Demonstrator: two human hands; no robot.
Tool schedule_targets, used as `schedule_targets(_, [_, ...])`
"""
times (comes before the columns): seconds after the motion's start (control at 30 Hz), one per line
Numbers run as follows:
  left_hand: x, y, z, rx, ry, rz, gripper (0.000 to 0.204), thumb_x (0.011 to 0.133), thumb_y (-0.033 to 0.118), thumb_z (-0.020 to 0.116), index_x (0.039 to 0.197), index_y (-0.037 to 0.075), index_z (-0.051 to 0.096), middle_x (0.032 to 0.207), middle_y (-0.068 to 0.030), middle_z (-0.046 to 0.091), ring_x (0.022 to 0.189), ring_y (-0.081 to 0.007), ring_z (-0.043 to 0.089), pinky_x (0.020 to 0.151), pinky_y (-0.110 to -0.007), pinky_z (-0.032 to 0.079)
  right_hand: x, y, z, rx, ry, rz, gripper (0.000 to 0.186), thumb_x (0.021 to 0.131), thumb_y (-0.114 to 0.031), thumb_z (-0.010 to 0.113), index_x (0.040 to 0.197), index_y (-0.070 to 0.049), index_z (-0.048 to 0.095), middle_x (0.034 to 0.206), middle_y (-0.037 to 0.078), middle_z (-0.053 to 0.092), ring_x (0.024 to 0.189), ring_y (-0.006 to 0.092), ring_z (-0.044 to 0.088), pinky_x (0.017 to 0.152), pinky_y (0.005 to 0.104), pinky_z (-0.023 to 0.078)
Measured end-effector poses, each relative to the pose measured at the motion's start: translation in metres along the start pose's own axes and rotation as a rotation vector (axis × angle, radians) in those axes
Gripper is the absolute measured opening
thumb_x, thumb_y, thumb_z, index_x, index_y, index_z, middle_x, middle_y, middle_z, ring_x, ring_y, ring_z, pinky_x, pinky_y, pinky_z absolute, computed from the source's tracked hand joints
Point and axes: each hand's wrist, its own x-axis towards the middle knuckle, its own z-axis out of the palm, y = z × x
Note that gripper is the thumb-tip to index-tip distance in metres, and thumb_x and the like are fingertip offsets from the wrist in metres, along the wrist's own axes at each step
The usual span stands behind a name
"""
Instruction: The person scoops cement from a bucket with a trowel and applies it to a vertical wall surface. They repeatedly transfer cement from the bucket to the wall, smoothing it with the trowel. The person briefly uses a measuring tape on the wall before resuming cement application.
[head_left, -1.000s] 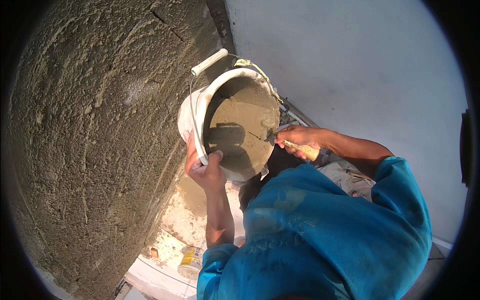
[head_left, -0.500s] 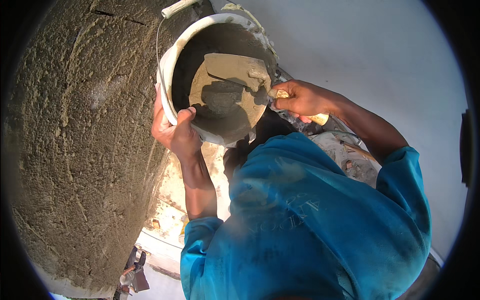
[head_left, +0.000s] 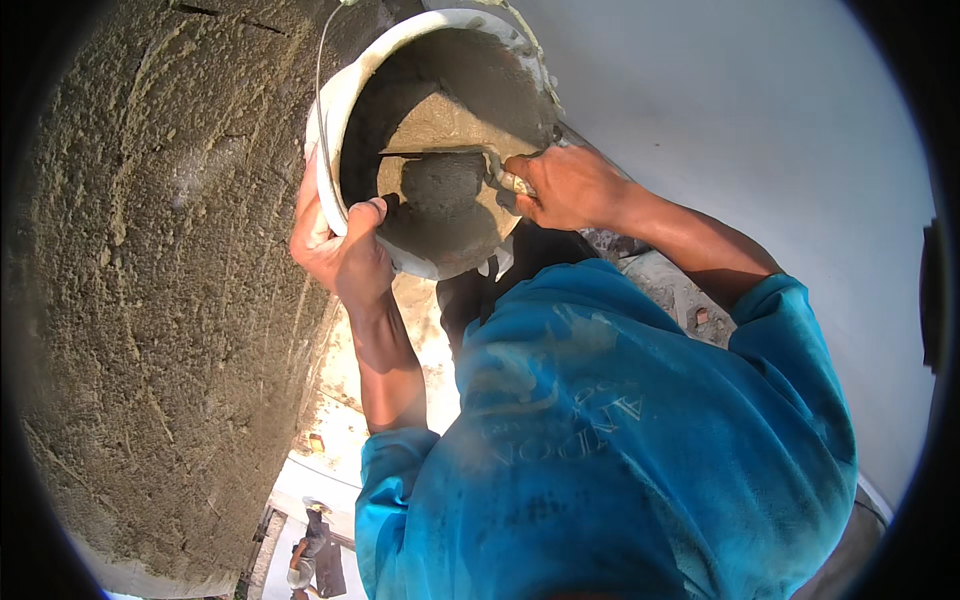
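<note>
My left hand (head_left: 345,245) grips the left side of a white bucket (head_left: 335,190), thumb over the rim and fingers against the outer wall. Wet grey mortar (head_left: 440,225) lies inside, partly in shadow. My right hand (head_left: 570,188) is closed round the handle of a trowel (head_left: 430,152) and reaches over the bucket's right side. The trowel's blade shows nearly edge-on as a thin dark line above the mortar. Most of its handle is hidden in my fist.
A wall coated with rough mortar (head_left: 160,300) rises at the left. On the right stands a smooth pale wall (head_left: 760,130). The bucket's wire handle (head_left: 319,100) hangs along its left side. Far below at the lower left is another person (head_left: 305,560).
My right hand has moved left, over the bucket, and the trowel blade has turned from showing its flat face to nearly edge-on. The bucket has shifted slightly upward in view.
</note>
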Motion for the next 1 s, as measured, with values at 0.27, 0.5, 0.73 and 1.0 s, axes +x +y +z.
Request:
schedule_targets(0.27, [-0.009, -0.018, -0.018, -0.028, -0.142, 0.004, 0.042, 0.066, -0.002, 0.057, 0.104, -0.018, 0.066, 0.133, -0.0259, 0.059, 0.12, -0.0293, 0.059, 0.104, -0.035, 0.043, -0.052, -0.031, 0.048, 0.777, -0.356, 0.418, 0.056, 0.086, -0.027, 0.06, 0.131, 0.006, 0.057, 0.068, 0.022, 0.066, 0.068, 0.0307, 0.069, 0.068, 0.0423, 0.054])
schedule_targets(0.5, [-0.013, -0.03, -0.031, 0.132, -0.205, 0.062, 0.045, 0.073, 0.0, 0.056, 0.114, -0.013, 0.065, 0.122, -0.0143, 0.064, 0.096, -0.0152, 0.062, 0.079, -0.025, 0.048, -0.027, -0.07, 0.091, 1.526, -0.506, 0.213, 0.019, 0.087, -0.02, 0.056, 0.082, -0.003, 0.053, 0.059, 0.005, 0.05, 0.04, 0.0138, 0.05, 0.036, 0.0301, 0.043])
schedule_targets(0.73, [-0.015, -0.051, -0.059, -0.268, 0.028, -0.353, 0.039, 0.092, 0.002, 0.061, 0.129, -0.008, 0.055, 0.111, -0.0157, 0.065, 0.095, -0.0237, 0.067, 0.081, -0.036, 0.056, -0.013, -0.055, 0.092, 2.052, -0.556, -0.106, 0.016, 0.089, -0.019, 0.056, 0.083, -0.006, 0.05, 0.057, 0.0, 0.042, 0.036, 0.0094, 0.042, 0.031, 0.0268, 0.04])
schedule_targets(1.0, [-0.075, -0.148, -0.133, -0.03, 0.384, -0.524, 0.047, 0.066, -0.01, 0.051, 0.113, -0.007, 0.06, 0.102, -0.0125, 0.065, 0.086, -0.0234, 0.064, 0.073, -0.036, 0.055, 0.108, -0.024, 0.114, 1.918, 0.577, -0.133, 0.006, 0.092, -0.009, 0.053, 0.09, -0.004, 0.051, 0.066, 0.004, 0.051, 0.043, 0.0115, 0.049, 0.042, 0.0294, 0.046])
